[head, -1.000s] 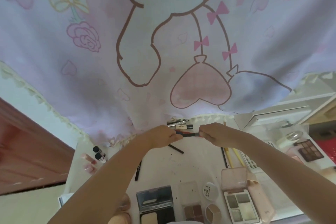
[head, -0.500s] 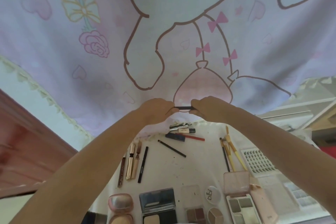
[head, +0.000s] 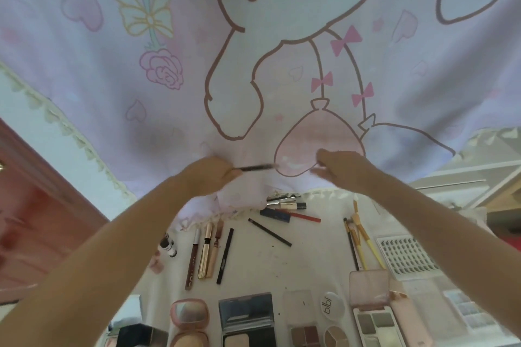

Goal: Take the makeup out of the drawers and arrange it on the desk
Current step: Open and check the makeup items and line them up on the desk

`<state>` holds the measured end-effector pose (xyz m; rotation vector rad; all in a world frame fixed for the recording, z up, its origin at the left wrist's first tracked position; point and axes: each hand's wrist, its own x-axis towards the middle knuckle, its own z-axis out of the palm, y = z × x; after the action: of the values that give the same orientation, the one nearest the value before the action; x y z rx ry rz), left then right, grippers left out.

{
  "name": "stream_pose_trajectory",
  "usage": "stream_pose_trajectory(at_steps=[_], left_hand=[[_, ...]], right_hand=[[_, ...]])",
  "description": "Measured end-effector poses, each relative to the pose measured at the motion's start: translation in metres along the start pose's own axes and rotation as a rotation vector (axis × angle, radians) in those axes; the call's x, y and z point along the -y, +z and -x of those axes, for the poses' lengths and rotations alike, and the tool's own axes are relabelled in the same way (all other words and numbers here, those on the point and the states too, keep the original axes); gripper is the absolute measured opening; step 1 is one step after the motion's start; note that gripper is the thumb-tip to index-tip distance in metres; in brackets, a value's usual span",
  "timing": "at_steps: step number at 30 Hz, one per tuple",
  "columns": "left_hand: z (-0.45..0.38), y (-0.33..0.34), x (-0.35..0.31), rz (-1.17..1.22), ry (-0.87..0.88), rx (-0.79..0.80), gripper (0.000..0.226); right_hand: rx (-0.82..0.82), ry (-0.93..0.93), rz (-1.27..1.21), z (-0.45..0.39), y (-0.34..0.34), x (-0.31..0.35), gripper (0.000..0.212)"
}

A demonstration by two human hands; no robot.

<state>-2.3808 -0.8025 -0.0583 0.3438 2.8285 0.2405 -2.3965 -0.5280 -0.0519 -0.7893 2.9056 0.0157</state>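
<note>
A pale lilac curtain (head: 174, 110), printed with a cartoon animal outline, pink bows, hearts, a rose and a heart-shaped balloon, fills the upper part of the view; its tasselled cream hem drapes down onto the far edge of the white bench (head: 253, 265). To the left stands reddish-pink wooden panelling (head: 36, 220), and to the right pale shelving or furniture, too blurred to tell more.

Both arms reach forward over the bench. The left hand (head: 208, 175) has its fingers curled round one end of a thin dark pencil (head: 255, 168), held level in the air in front of the curtain. The right hand (head: 338, 166) is just beside the pencil's free end and apart from it; it is motion-blurred, so whether its fingers are spread or together cannot be told.

On the bench below lies laid-out makeup: a row of tubes and a dark liner (head: 224, 255) side by side at the left, a black pencil (head: 269, 232) lying at a slant in the middle, a red pencil (head: 303, 216) near the curtain hem, yellow-handled brushes (head: 363, 239) at the right, and a tray of false lashes (head: 407, 258) beyond them. Along the near edge sit an open pink compact (head: 189, 315), a black powder case (head: 247, 318), a round white pot (head: 332, 306) and an open pink eyeshadow palette (head: 372, 310).
</note>
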Motion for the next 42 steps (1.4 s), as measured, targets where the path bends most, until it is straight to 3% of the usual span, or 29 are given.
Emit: stream_pose_trajectory(at_steps=[3, 6, 9, 12, 13, 15, 17, 19, 22, 27, 31, 36, 42], left_hand=[[-0.010, 0.003, -0.037, -0.121, 0.106, -0.015, 0.041], [-0.011, -0.001, -0.046, -0.242, 0.133, -0.089, 0.042], [-0.010, -0.008, -0.051, -0.319, 0.155, -0.097, 0.041], [-0.013, -0.009, -0.059, -0.222, 0.195, -0.077, 0.036], [-0.009, -0.012, -0.051, -0.173, 0.155, -0.056, 0.034], [0.003, -0.019, -0.010, -0.108, -0.012, -0.043, 0.037], [0.018, -0.026, 0.032, -0.153, -0.181, -0.068, 0.044], [0.013, -0.025, 0.034, -0.150, -0.156, -0.077, 0.048], [-0.011, -0.009, -0.015, -0.050, 0.025, -0.062, 0.046], [-0.025, 0.009, -0.026, -0.036, 0.079, -0.053, 0.042], [-0.022, 0.015, -0.028, 0.044, 0.043, -0.071, 0.044], [-0.018, 0.019, -0.023, 0.127, 0.032, -0.067, 0.044], [-0.018, 0.024, -0.022, 0.133, 0.046, -0.025, 0.043]], right_hand=[[-0.014, -0.116, 0.005, -0.014, 0.001, 0.039, 0.049], [-0.023, -0.042, 0.055, -0.026, 0.007, 0.046, 0.032], [-0.055, -0.001, 0.079, -0.032, 0.010, 0.050, 0.040], [-0.178, -0.036, 0.145, -0.035, 0.010, 0.046, 0.036], [-0.169, 0.004, 0.144, -0.030, 0.009, 0.033, 0.036], [-0.165, 0.285, 0.022, -0.011, 0.006, -0.014, 0.038], [-0.292, 0.522, -0.070, 0.016, -0.002, -0.053, 0.041], [-0.351, 0.468, -0.078, 0.011, -0.010, -0.048, 0.037], [-0.208, 0.228, -0.102, -0.014, -0.007, 0.002, 0.013], [-0.136, 0.126, -0.216, -0.030, 0.018, 0.026, 0.020], [-0.198, 0.130, -0.383, -0.037, 0.026, 0.031, 0.014], [-0.271, 0.122, -0.560, -0.035, 0.025, 0.023, 0.027], [-0.010, 0.063, -0.500, -0.027, 0.025, 0.028, 0.042]])
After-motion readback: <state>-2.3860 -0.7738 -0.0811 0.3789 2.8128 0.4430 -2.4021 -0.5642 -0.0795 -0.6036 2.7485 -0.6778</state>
